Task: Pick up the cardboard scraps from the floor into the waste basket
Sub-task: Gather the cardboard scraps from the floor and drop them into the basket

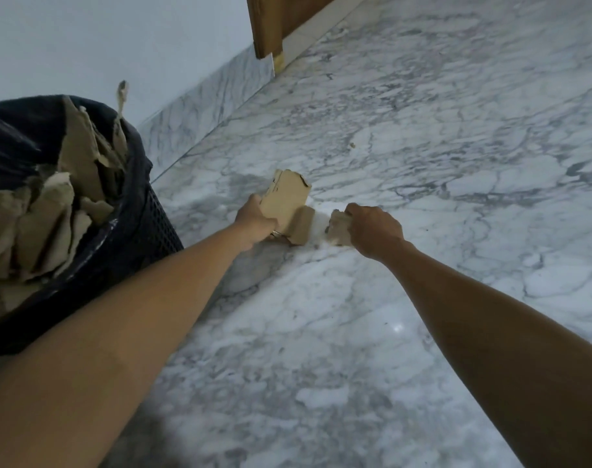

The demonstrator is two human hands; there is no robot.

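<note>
Head view looks down at two bare arms reaching over a white and grey marble floor (423,136). The left hand (255,221) is curled round a bunch of flat tan cardboard scraps (288,201), held just above the floor. The right hand (372,229) is curled round a small crumpled tan cardboard bit (338,228), down low near the floor — whether it touches the floor is hard to tell. The two hands are near each other.

To the left stands a black mesh waste basket with a dark bag liner (146,211). It is already piled high with torn tan cardboard pieces (51,211), so most of the job looks done. What is left, I think, is to drop these two handfuls into the basket. One tiny tan speck (352,145) lies farther off on the floor and may need picking up too.

A brown wooden furniture leg (267,25) stands at the top by the pale wall (119,38).

No writing or labels can be read on anything — the cardboard looks plain.
</note>
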